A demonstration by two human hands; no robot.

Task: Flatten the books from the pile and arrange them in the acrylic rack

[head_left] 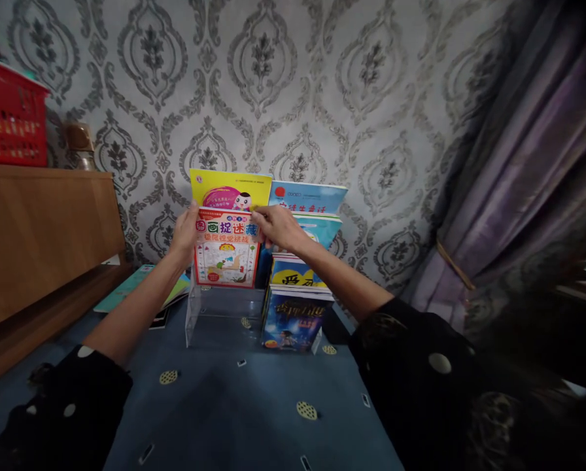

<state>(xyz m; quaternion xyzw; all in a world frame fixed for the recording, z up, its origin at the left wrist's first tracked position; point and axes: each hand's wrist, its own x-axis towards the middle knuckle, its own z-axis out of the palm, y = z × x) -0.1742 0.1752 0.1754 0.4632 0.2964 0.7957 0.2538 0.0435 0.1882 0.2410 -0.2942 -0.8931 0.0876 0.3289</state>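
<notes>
A red-bordered picture book (227, 255) stands in a clear tiered book rack (224, 314), in front of a taller yellow book (230, 185). My left hand (186, 230) grips the picture book's left edge. At its upper right edge, my right hand (276, 226) pinches the same book between thumb and fingers. To the right, the rack's tiers hold a light blue book (307, 191), a teal book (322, 227), a blue and yellow book (297, 273) and a dark blue book (293, 320) at the front. The lower left tier shows bare clear plastic.
Several books (126, 288) lie flat left of the rack on the blue patterned cloth (239, 412). A wooden cabinet (48, 242) with a red basket (13, 118) and a jar (80, 144) on top borders the left. A tied purple curtain (499, 196) hangs at right.
</notes>
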